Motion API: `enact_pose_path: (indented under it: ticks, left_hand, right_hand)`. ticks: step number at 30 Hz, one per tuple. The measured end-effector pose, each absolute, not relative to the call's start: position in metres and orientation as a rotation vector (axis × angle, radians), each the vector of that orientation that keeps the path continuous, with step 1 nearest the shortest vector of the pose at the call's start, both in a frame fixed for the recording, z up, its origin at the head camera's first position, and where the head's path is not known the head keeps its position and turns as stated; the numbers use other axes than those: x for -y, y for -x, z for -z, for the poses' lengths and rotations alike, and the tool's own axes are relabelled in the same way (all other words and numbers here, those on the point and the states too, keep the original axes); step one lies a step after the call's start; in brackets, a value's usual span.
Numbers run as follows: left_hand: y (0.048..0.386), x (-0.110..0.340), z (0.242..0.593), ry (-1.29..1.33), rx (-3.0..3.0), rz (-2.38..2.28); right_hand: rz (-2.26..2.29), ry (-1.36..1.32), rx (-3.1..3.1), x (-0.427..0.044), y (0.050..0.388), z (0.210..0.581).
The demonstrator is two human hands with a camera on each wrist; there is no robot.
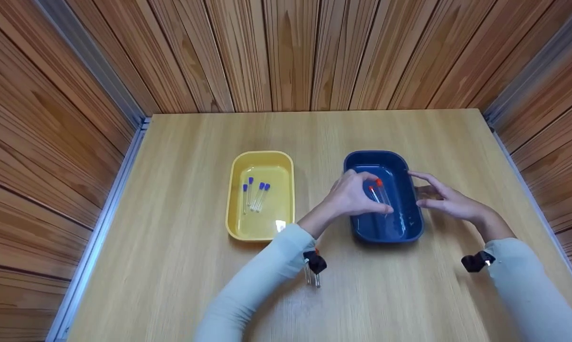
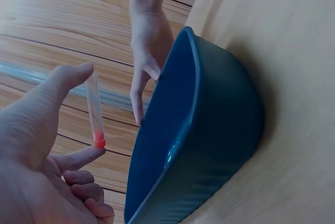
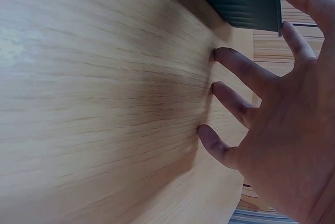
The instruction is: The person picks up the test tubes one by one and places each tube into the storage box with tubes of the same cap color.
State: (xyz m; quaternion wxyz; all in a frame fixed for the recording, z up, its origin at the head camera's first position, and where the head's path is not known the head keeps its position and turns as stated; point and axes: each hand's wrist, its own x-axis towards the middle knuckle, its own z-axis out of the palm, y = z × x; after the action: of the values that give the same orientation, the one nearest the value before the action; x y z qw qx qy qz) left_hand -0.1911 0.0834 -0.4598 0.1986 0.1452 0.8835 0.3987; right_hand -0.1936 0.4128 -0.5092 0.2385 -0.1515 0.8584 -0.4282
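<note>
My left hand [image 1: 354, 195] is over the blue tray [image 1: 380, 232]. Between thumb and index fingertip it pinches the two ends of a clear test tube [image 2: 95, 103] with a red cap; the cap sits against the index finger. A second red-capped tube [image 1: 373, 192] shows inside the blue tray, partly hidden by the held one. At the tray's right side, my right hand [image 1: 445, 199] touches the rim with thumb and index finger. In the right wrist view its other fingers [image 3: 246, 72] are spread, their tips on the tabletop.
Left of the blue tray stands a yellow tray [image 1: 229, 223] holding several purple-capped tubes [image 1: 262, 195]. More clear tubes [image 1: 317, 280] lie on the table [image 1: 172, 266], partly covered by the left sleeve [image 1: 267, 266]. Wooden panels [image 1: 290, 57] enclose the back and sides.
</note>
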Motion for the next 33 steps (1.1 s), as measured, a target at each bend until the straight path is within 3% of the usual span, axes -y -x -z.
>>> enact_pose_path:
  ticks: [33]
  left_hand:
    - [0.219,-0.136,0.469,0.052,-2.276,-1.351]
  right_hand:
    - [1.161,0.466,-2.359,-0.412,0.197,0.511]
